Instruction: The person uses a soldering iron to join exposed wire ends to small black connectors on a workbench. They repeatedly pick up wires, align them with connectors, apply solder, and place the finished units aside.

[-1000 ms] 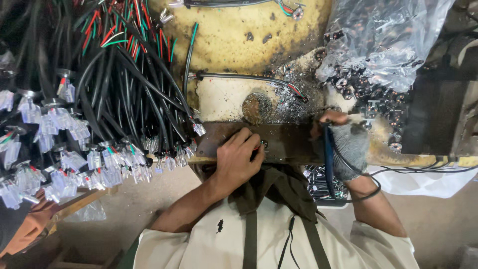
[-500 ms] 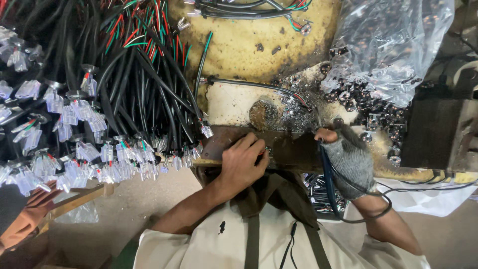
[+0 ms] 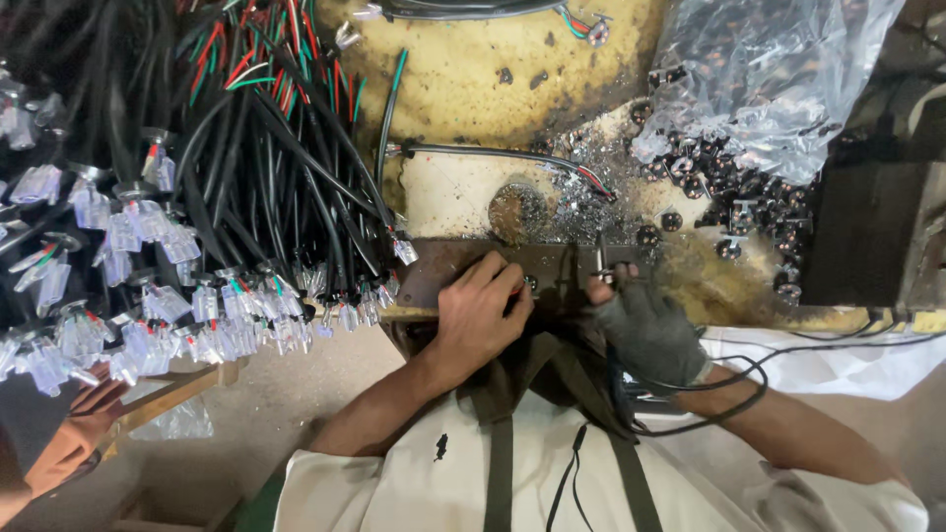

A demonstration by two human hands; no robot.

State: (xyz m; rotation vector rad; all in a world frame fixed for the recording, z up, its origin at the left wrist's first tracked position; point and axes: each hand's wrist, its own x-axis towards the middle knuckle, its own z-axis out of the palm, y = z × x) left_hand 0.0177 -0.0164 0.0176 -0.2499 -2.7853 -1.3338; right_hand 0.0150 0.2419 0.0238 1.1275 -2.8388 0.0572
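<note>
My left hand (image 3: 480,313) is pressing flat on the brown metal plate (image 3: 443,264). My gloved right hand (image 3: 645,330) is pinching a small metal pin (image 3: 601,258), standing upright just right of it.

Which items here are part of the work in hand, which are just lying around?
In use:
left hand pressed on the dark metal plate
right hand, in a fingerless glove, gripping a thin metal tool
metal shavings

Lying about:
bundle of black cables with clear connectors
single cable
plastic bag
small dark round parts
</note>
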